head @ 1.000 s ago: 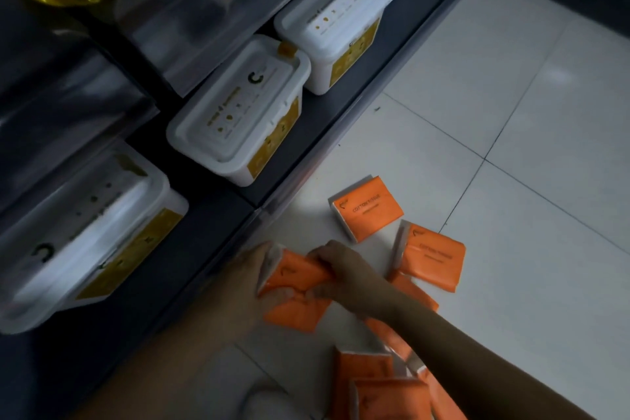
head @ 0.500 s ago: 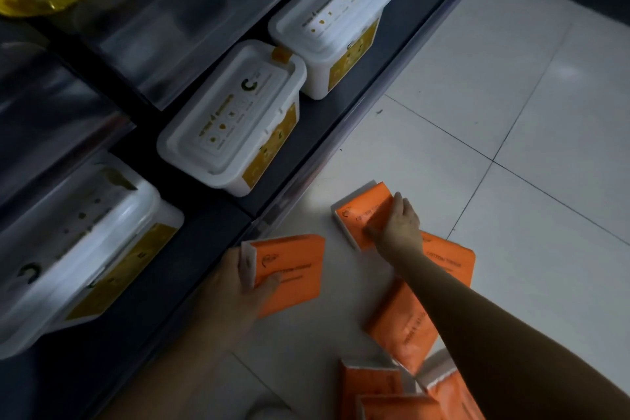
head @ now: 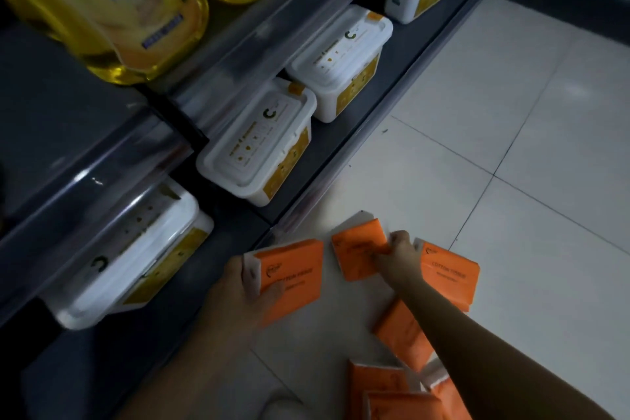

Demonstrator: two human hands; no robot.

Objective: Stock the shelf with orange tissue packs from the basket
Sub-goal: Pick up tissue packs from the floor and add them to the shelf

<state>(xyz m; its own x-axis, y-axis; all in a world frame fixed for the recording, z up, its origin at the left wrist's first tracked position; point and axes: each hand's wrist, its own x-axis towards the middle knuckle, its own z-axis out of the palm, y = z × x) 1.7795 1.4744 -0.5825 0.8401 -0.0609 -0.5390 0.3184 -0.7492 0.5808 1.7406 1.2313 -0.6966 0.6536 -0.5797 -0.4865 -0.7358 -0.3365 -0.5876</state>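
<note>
Several orange tissue packs lie on the white tiled floor beside the dark bottom shelf (head: 341, 147). My left hand (head: 245, 297) is shut on one orange tissue pack (head: 295, 274), held just off the floor near the shelf edge. My right hand (head: 397, 257) pinches the right edge of a second orange pack (head: 358, 254) and lifts it a little. A third pack (head: 448, 276) lies flat to the right of that hand. More packs (head: 402, 334) lie under my right forearm, and others (head: 378, 385) at the bottom edge. No basket is in view.
White lidded tubs (head: 259, 150) with yellow labels stand in a row on the bottom shelf, another (head: 136, 249) at the left. Yellow oil bottles (head: 136, 10) fill the shelf above. Bare shelf surface (head: 102, 368) shows at the lower left. Open floor tiles (head: 511, 147) stretch right.
My right hand has closed on the far pack's edge and tilted it up. My left hand still holds its pack. The view has tipped up, showing the oil bottles.
</note>
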